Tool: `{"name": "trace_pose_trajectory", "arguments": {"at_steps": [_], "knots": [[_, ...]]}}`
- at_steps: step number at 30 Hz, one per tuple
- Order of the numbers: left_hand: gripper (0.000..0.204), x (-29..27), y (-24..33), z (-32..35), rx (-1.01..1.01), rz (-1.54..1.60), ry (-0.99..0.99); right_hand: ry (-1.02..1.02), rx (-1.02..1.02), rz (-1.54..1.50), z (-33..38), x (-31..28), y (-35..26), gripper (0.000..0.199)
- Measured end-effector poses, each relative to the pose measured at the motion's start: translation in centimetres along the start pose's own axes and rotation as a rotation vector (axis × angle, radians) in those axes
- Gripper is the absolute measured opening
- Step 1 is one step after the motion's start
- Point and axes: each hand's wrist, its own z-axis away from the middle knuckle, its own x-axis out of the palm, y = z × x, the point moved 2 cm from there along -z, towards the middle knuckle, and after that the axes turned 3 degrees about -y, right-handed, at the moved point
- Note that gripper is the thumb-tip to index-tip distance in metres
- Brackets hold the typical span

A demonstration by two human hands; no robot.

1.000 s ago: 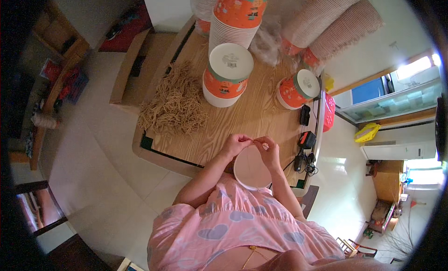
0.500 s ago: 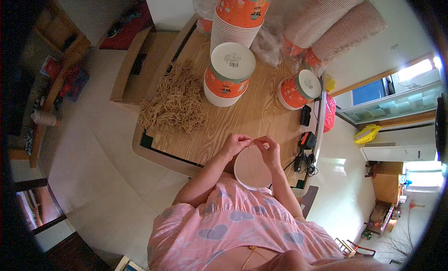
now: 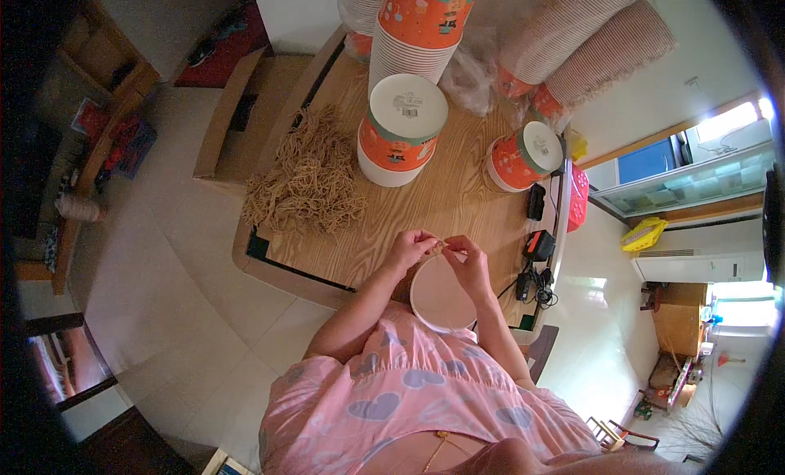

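Note:
Close to my body at the table's near edge, a round white paper tub (image 3: 441, 299) shows its pale, wide round face. Just above its far rim my left hand (image 3: 413, 250) pinches a thin tan string (image 3: 439, 247) between thumb and fingertips. My right hand (image 3: 469, 262) pinches the same string close by, its wrist beside the tub's right side. The fingertips nearly meet, and the string's finer course between them is too small to make out. To the left lies a loose heap of tan strings (image 3: 315, 181) on the table.
Upside-down orange and white tubs (image 3: 405, 132) stand mid-table, before a tall stack (image 3: 417, 42). Another tub (image 3: 523, 158) sits at right, near a black adapter and cables (image 3: 536, 283). Bagged stacks (image 3: 589, 50) lie at the back. A cardboard box (image 3: 225, 140) adjoins the left edge.
Both hands have shifted slightly and their fingertips have drawn the string differently. The strand that crossed the tub's face is no longer clearly visible. The tub stays in place.

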Motion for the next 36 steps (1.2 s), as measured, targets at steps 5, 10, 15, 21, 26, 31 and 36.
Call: {"name": "trace_pose_trajectory", "arguments": {"at_steps": [5, 10, 15, 21, 26, 31, 36], "knots": [[0.012, 0.3, 0.6, 0.3, -0.032, 0.025, -0.046, -0.016, 0.019, 0.015, -0.7, 0.1, -0.5, 0.015], [0.012, -0.2, 0.7, 0.6, -0.066, 0.057, 0.006, -0.007, 0.066, 0.061, -1.1, 0.4, 0.3, 0.012], [0.011, -0.4, 1.0, 1.0, -0.047, 0.093, -0.022, -0.001, 0.032, 0.093, -1.1, 0.4, 0.4, 0.01], [0.011, -0.8, -0.2, 0.4, -0.029, 0.076, -0.053, 0.006, 0.045, 0.058, -1.1, 0.5, 0.6, 0.009], [0.011, -0.6, -0.3, 0.3, -0.034, 0.022, -0.046, -0.008, -0.059, 0.182, -1.2, 0.5, 1.2, 0.011], [0.011, -0.6, -0.8, 0.1, -0.037, 0.059, -0.07, 0.0, -0.056, 0.223, -1.3, 0.6, 1.3, 0.012], [0.012, -0.9, -1.2, -0.1, -0.048, 0.072, -0.053, 0.023, -0.087, 0.255, -1.4, 0.6, 1.2, 0.011]]}}
